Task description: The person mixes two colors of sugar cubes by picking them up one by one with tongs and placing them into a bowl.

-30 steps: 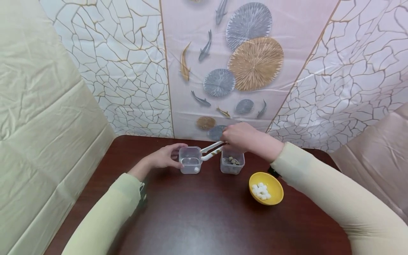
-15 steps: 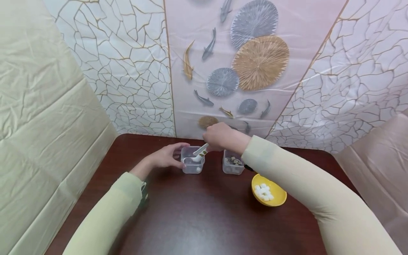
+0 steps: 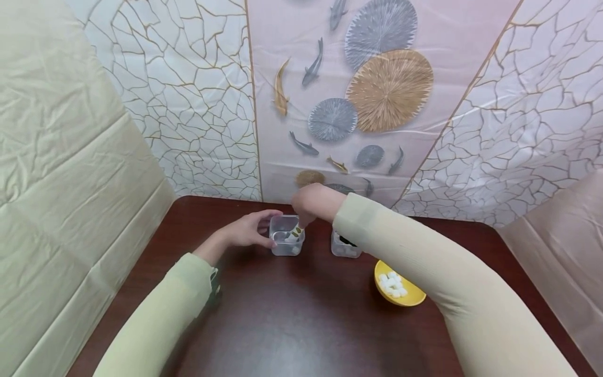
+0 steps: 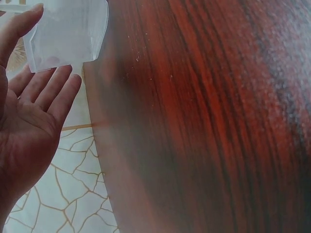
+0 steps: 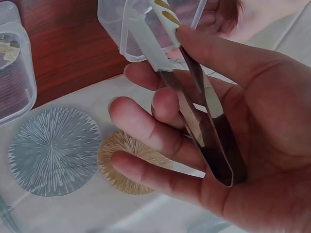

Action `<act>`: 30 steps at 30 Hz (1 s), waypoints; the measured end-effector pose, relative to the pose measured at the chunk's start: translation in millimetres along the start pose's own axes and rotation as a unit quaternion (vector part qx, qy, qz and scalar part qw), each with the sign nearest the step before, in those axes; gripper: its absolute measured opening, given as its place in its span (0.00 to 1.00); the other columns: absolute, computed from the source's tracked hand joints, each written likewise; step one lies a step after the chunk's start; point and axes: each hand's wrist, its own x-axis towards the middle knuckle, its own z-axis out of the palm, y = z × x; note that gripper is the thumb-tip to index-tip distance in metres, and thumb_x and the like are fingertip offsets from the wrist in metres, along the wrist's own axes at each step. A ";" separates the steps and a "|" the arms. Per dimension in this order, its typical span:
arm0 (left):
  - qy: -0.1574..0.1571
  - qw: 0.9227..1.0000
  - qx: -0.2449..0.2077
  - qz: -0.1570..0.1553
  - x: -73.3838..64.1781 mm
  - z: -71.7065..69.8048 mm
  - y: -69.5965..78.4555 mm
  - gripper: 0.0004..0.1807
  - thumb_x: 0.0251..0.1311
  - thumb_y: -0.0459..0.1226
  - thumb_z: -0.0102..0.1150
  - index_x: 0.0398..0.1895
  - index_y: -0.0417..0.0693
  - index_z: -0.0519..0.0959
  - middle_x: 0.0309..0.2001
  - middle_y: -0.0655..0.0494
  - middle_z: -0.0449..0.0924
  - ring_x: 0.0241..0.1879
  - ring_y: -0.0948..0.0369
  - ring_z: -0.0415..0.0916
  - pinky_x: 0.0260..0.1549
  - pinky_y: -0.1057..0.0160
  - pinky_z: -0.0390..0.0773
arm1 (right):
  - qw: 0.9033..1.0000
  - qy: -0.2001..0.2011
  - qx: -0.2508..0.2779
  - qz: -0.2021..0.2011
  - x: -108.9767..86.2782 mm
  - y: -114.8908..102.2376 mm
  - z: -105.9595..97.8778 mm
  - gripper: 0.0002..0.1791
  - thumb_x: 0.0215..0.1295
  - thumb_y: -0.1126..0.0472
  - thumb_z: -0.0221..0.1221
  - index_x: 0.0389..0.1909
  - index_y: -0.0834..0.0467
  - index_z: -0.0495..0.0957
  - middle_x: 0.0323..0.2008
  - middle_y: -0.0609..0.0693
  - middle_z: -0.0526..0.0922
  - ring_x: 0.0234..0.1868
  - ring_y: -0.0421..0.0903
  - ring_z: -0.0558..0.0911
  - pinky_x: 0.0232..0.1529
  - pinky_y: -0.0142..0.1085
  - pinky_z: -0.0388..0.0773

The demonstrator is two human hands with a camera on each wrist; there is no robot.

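My left hand (image 3: 242, 231) holds the left side of a clear plastic container (image 3: 285, 251); in the left wrist view the thumb lies at its rim and the fingertips against its wall. A small white piece (image 3: 295, 249) shows low in that container. My right hand (image 3: 313, 203) grips small tongs (image 5: 153, 46), metal with white ends marked by yellow-brown shapes. Their white ends reach down into the container in the head view. The right wrist view has the bent metal end in the palm and the thumb on one arm. The tips are partly hidden by the container wall.
Right of it stands a second clear container (image 3: 345, 251), partly covered by the right sleeve, with small brownish cubes (image 5: 8, 48) inside. A yellow bowl (image 3: 414, 296) of white pieces (image 3: 392, 284) sits nearer on the right. A patterned cloth wall (image 3: 207, 131) rises behind the dark table (image 3: 282, 314).
My right hand has moved left with the tongs, from above the second container to the left one, and their ends have gone down into it. My left hand keeps its hold.
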 end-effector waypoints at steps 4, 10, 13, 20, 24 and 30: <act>-0.005 1.000 0.005 0.005 2.5 0.9 -0.6 0.48 0.60 0.29 0.76 0.81 0.38 0.62 0.76 0.40 0.68 0.77 0.42 0.66 0.75 0.45 0.69 | 1.000 -0.027 0.006 0.003 5.6 -3.3 -0.1 0.14 0.75 0.50 0.61 0.34 0.56 0.83 0.31 0.45 0.79 0.33 0.44 0.74 0.41 0.39 0.77; -0.006 1.000 0.005 0.012 3.7 0.2 -0.9 0.48 0.60 0.29 0.76 0.81 0.37 0.61 0.75 0.39 0.69 0.77 0.41 0.66 0.75 0.44 0.68 | 0.998 -0.063 0.012 -0.008 9.6 -11.6 -1.7 0.16 0.76 0.50 0.60 0.42 0.58 0.87 0.37 0.49 0.89 0.30 0.43 0.75 0.39 0.36 0.74; -0.008 1.000 0.002 0.018 3.5 0.1 -0.5 0.48 0.60 0.28 0.76 0.81 0.36 0.60 0.75 0.37 0.68 0.77 0.40 0.66 0.75 0.44 0.68 | 0.998 -0.065 0.018 -0.008 9.4 -15.5 -1.1 0.15 0.76 0.50 0.62 0.46 0.58 0.86 0.45 0.51 0.92 0.30 0.42 0.76 0.42 0.37 0.77; -0.007 1.000 0.005 0.017 2.9 -0.3 0.2 0.48 0.60 0.29 0.76 0.81 0.35 0.60 0.77 0.36 0.66 0.77 0.40 0.65 0.75 0.43 0.68 | 0.999 -0.025 0.005 -0.021 9.5 -21.1 3.7 0.14 0.73 0.58 0.66 0.56 0.56 0.84 0.36 0.47 0.90 0.28 0.41 0.76 0.43 0.36 0.82; -0.005 1.000 0.006 0.010 2.8 -0.7 -0.6 0.48 0.60 0.29 0.77 0.81 0.37 0.60 0.77 0.38 0.67 0.77 0.42 0.65 0.75 0.44 0.68 | 1.000 -0.006 -0.010 -0.025 7.8 -19.3 3.5 0.15 0.73 0.56 0.66 0.56 0.56 0.84 0.40 0.47 0.87 0.33 0.43 0.78 0.46 0.39 0.84; 0.000 1.000 0.014 -0.006 0.7 -1.4 -2.5 0.48 0.60 0.31 0.77 0.81 0.40 0.61 0.75 0.41 0.69 0.77 0.43 0.67 0.74 0.45 0.69 | 0.998 0.035 -0.008 -0.042 4.1 -7.6 7.1 0.16 0.75 0.49 0.65 0.51 0.57 0.86 0.48 0.51 0.88 0.44 0.48 0.85 0.54 0.46 0.85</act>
